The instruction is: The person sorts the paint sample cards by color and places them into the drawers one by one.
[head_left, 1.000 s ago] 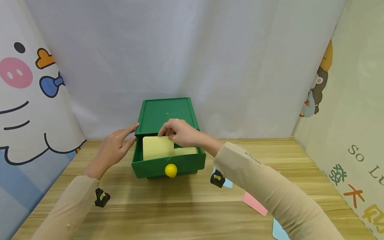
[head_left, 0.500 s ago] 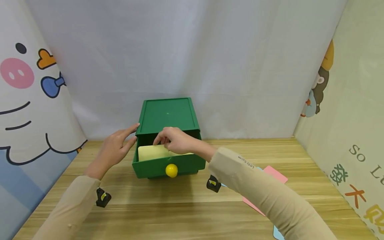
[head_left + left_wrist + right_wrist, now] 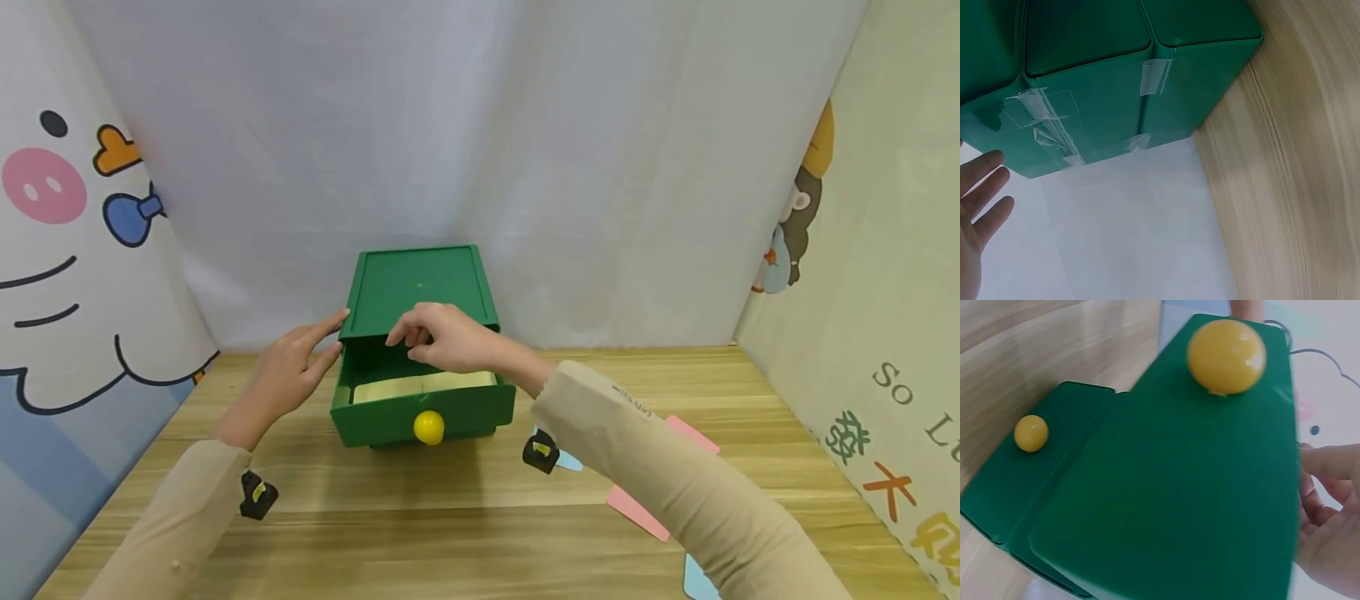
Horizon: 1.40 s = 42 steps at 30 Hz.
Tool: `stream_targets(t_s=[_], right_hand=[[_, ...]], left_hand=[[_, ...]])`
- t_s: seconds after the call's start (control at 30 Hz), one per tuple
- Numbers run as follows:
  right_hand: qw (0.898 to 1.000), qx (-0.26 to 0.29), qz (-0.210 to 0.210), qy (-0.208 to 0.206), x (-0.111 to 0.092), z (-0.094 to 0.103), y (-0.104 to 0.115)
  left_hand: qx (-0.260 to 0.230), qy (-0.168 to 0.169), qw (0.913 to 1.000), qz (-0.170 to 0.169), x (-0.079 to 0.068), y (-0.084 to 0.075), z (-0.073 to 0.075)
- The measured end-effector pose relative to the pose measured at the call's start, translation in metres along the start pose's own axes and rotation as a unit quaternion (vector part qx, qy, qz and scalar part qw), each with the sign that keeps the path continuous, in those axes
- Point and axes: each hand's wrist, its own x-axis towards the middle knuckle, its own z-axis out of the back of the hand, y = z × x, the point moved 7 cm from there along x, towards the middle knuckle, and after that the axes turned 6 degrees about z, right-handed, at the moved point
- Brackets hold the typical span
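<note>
A green drawer cabinet (image 3: 420, 283) stands on the table with its top drawer (image 3: 375, 422) pulled out. A yellow ball knob (image 3: 429, 427) sits on the drawer front. Two pale yellow cards (image 3: 387, 389) lean side by side just behind that front. Over the drawer hovers my right hand (image 3: 453, 337), fingers loosely bent, holding nothing. My left hand (image 3: 288, 364) has extended fingers at the cabinet's left top edge. In the left wrist view, the cabinet's side shows clear tape (image 3: 1054, 128) across its stacked sections. The right wrist view shows a second yellow knob (image 3: 1031, 433) on a lower drawer.
Pink cards (image 3: 637, 512) and light blue cards (image 3: 699, 581) lie on the wooden table (image 3: 420, 533), partly under my right forearm. A pale cloth (image 3: 600, 167) hangs behind the cabinet. Printed cartoon panels flank both sides.
My right hand lowered a yellow card into the drawer, let it go and rose above it. The card now sits low beside the other one. My left hand has stayed put.
</note>
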Motion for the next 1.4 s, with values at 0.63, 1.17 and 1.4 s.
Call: stream_targets(t_s=[0.63,1.17,1.4], right_hand=[[0.945,-0.119,0.084,-0.292,-0.088,0.011,0.025],[0.912,-0.082,0.013,-0.402,-0.106,-0.059,0.013],[0.895,-0.059,-0.033,-0.441,-0.104,-0.073,0.006]], left_hand=[[-0.008,-0.003,0.9999,-0.006,0.001,0.002,-0.001],[-0.013,0.003,0.9999,0.003,0.000,0.003,-0.003],[-0.014,0.003,0.9999,0.005,0.000,0.005,-0.003]])
